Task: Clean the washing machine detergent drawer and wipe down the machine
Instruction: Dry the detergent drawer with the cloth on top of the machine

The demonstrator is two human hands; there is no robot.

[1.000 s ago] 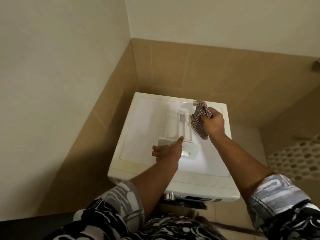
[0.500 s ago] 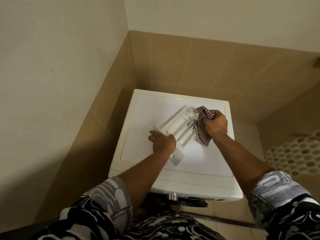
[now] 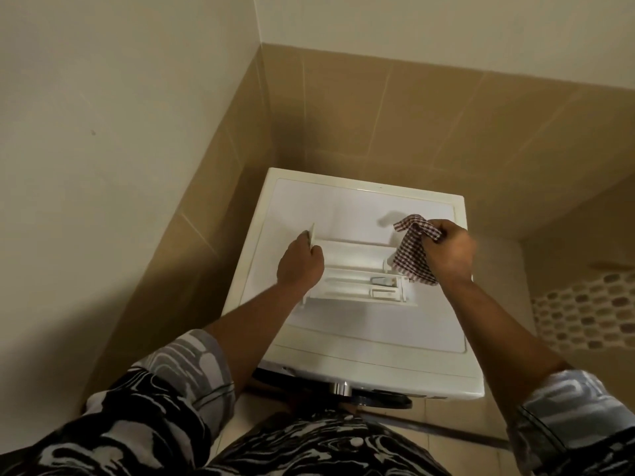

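Lying crosswise atop the washing machine (image 3: 364,338), the detergent drawer (image 3: 354,257) was gripped at its front panel by the left hand (image 3: 300,264), while the right hand (image 3: 450,252) clutched a checked cloth (image 3: 410,250) at its other end, below tiled walls (image 3: 412,115).

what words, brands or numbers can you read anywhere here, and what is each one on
None is legible.
Detergent drawer: small bluish mark in a compartment, too blurred to read; its front panel, gripped by the left hand, is edge-on.
Washing machine: front controls seen too steeply, nothing readable.
Checked cloth in the right hand: pattern only.
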